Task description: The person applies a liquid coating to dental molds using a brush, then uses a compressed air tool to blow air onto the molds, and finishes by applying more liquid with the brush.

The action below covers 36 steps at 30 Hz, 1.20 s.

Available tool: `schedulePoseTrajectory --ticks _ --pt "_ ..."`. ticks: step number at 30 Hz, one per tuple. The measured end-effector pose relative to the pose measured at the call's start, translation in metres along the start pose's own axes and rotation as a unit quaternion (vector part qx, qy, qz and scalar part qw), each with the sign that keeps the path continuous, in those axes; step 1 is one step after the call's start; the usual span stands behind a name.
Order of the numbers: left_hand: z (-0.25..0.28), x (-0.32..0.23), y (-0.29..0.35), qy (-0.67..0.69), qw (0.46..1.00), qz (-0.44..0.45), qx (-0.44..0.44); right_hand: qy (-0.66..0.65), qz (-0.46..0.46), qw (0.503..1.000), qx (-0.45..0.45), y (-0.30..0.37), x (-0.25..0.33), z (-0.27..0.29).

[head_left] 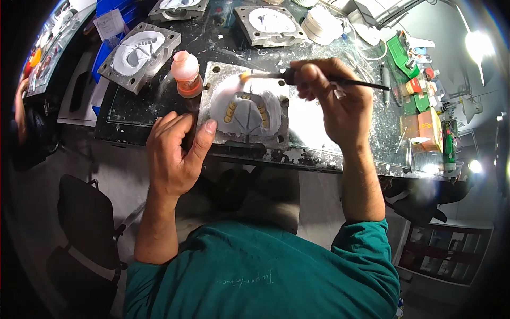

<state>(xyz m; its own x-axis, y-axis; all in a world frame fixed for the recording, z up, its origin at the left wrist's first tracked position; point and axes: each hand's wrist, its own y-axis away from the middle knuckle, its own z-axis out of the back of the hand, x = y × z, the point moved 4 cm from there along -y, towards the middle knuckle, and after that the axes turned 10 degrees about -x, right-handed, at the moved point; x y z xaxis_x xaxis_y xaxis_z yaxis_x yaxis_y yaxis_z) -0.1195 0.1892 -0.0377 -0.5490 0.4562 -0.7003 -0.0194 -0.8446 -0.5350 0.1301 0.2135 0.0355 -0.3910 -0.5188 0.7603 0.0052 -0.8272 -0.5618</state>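
Note:
In my right hand (340,95) is a slim brush (268,75) with a dark handle and pale shaft, pinched between thumb and fingers. Its yellowish bristle tip meets or hovers just over the far part of the white plaster in a metal dental flask (219,85); I cannot tell if it touches. Set in that plaster is a jaw-shaped mould (248,114) with yellowish teeth along both sides. My left hand (178,151) lies at the table's near edge, left of the flask, fingers loosely bent and thumb apart, with nothing visible in it. A bottle with orange-red liquid (186,77) stands beyond it.
More plaster-filled flasks lie at the left (139,52), back right (270,22) and back left (178,6). A round white tub (321,25) stands behind. Green trays and boxes (422,125) line the right side. White residue speckles the black table (372,127). A chair (87,218) stands lower left.

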Motion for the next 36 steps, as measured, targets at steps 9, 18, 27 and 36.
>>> schedulePoseTrajectory --ticks 9,18,27,36 --pt "0.001 0.0 0.002 -0.008 0.998 -0.059 0.038 -0.052 0.001 0.997 0.052 0.005 0.004 -0.009" --pt "0.002 -0.004 0.002 -0.034 0.999 0.004 0.018 -0.045 -0.01 0.999 0.003 0.001 -0.002 -0.014" --pt "0.001 -0.003 0.002 -0.035 0.999 0.011 0.019 -0.111 -0.027 0.987 0.11 0.001 0.006 -0.012" --pt "0.003 -0.003 0.0 -0.031 0.998 0.027 0.044 -0.182 -0.038 0.977 0.106 0.005 0.008 -0.009"
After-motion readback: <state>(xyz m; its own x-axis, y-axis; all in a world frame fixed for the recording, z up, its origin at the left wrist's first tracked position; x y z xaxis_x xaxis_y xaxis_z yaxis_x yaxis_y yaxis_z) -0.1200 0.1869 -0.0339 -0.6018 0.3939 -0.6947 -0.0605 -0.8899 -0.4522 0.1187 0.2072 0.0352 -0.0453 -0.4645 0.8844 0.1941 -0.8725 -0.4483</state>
